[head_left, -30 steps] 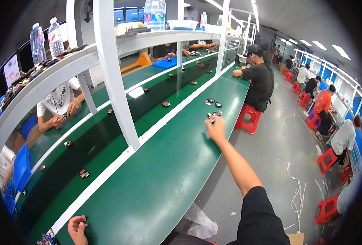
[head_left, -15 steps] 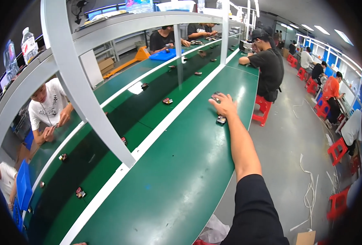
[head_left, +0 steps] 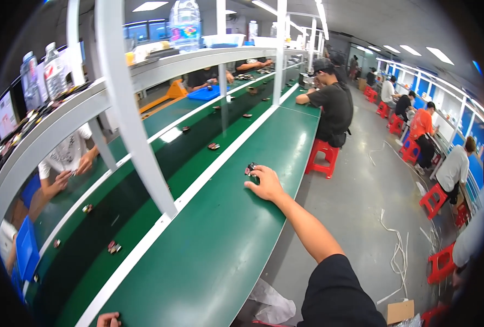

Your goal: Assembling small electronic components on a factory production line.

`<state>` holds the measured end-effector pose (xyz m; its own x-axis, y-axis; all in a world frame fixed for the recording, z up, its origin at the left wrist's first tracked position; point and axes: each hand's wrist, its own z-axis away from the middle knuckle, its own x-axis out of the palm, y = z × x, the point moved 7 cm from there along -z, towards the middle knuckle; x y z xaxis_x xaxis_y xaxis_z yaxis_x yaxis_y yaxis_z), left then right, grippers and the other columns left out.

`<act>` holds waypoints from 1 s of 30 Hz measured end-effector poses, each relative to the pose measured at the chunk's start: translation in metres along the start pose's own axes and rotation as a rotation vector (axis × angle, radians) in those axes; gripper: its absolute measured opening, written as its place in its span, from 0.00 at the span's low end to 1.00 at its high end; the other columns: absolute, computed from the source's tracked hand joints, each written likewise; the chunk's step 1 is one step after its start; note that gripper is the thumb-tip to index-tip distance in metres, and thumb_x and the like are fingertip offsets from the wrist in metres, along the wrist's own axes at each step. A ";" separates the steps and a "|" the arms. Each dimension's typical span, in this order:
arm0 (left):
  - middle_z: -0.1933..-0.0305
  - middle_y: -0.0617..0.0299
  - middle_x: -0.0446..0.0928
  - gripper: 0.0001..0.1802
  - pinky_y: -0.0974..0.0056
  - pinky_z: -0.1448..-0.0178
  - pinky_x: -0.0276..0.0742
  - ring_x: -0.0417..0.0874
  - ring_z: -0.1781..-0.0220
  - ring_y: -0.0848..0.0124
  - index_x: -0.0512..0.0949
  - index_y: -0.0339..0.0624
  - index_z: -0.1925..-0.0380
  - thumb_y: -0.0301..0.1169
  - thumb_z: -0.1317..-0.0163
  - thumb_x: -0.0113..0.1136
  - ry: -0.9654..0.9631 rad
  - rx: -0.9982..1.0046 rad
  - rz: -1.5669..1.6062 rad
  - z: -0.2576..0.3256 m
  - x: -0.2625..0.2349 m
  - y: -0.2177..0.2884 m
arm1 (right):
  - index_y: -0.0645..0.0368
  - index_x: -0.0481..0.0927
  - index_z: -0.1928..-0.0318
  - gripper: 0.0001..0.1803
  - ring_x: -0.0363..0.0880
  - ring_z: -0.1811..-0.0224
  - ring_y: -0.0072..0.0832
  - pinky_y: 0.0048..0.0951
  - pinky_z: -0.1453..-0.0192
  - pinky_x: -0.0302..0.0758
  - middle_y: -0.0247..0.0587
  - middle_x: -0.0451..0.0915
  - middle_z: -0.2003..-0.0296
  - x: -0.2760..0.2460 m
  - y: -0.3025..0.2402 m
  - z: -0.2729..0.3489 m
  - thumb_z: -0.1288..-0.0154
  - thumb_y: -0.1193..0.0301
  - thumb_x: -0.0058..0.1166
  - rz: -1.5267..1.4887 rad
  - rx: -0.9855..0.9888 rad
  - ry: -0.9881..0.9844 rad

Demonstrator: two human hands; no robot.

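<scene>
Right hand stretched far out over green bench, fingers curled down onto small dark part lying flat at fingertips, beside white dividing rail; touching, real grip not clear. Judged as pickup step: next needs fingers closing round part and lifting clear. Left hand only knuckles at bench's near edge, fingers' state cannot tell.

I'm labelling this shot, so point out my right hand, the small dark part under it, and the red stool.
Right hand (head_left: 265, 184), head view, back of hand.
Small dark part (head_left: 250, 168), head view, exposed top.
Red stool (head_left: 322, 148), head view, seat.
</scene>
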<state>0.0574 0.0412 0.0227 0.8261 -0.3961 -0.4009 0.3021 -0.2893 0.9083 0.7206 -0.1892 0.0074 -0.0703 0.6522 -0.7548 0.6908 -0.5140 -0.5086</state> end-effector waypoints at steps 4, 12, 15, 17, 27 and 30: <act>0.62 0.56 0.82 0.04 0.71 0.58 0.75 0.79 0.64 0.75 0.78 0.34 0.65 0.20 0.36 0.54 0.042 0.058 0.149 -0.007 0.006 -0.018 | 0.57 0.80 0.45 0.26 0.64 0.31 0.41 0.47 0.28 0.59 0.46 0.71 0.37 0.019 -0.084 0.054 0.41 0.58 0.65 0.079 -0.180 -0.020; 0.60 0.54 0.84 0.05 0.65 0.45 0.79 0.85 0.55 0.68 0.80 0.30 0.61 0.18 0.35 0.55 -0.024 0.086 0.162 -0.004 0.012 -0.009 | 0.58 0.78 0.44 0.23 0.66 0.32 0.45 0.46 0.29 0.62 0.45 0.71 0.38 0.063 -0.285 0.167 0.39 0.66 0.62 -0.254 -0.723 -0.363; 0.59 0.56 0.84 0.06 0.66 0.46 0.80 0.85 0.54 0.70 0.80 0.32 0.61 0.19 0.35 0.55 -0.044 0.059 0.189 -0.008 0.014 -0.015 | 0.56 0.78 0.43 0.23 0.67 0.33 0.46 0.45 0.29 0.64 0.45 0.71 0.38 0.062 -0.322 0.188 0.39 0.67 0.62 -0.298 -0.929 -0.384; 0.59 0.56 0.84 0.07 0.66 0.46 0.80 0.85 0.54 0.71 0.81 0.32 0.61 0.19 0.34 0.55 -0.054 0.063 0.186 -0.006 0.012 -0.015 | 0.55 0.78 0.44 0.22 0.68 0.33 0.46 0.46 0.30 0.64 0.46 0.72 0.38 0.063 -0.325 0.189 0.39 0.67 0.62 -0.283 -0.955 -0.409; 0.59 0.59 0.86 0.07 0.68 0.49 0.80 0.85 0.57 0.74 0.83 0.36 0.60 0.22 0.34 0.56 0.011 0.091 0.072 0.000 0.004 -0.006 | 0.55 0.81 0.46 0.21 0.73 0.39 0.44 0.43 0.33 0.69 0.44 0.77 0.45 0.082 -0.387 0.172 0.42 0.73 0.56 -0.302 -0.829 -0.553; 0.59 0.59 0.86 0.08 0.69 0.49 0.80 0.85 0.57 0.75 0.83 0.36 0.58 0.22 0.34 0.56 0.028 0.084 0.055 0.001 0.001 -0.006 | 0.54 0.80 0.43 0.22 0.75 0.42 0.44 0.42 0.34 0.70 0.44 0.80 0.48 0.117 -0.428 0.180 0.41 0.72 0.58 -0.328 -0.821 -0.672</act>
<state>0.0559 0.0417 0.0165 0.8535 -0.3896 -0.3459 0.2158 -0.3400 0.9153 0.2873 0.0067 0.0617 -0.5410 0.1265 -0.8315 0.8165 0.3159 -0.4833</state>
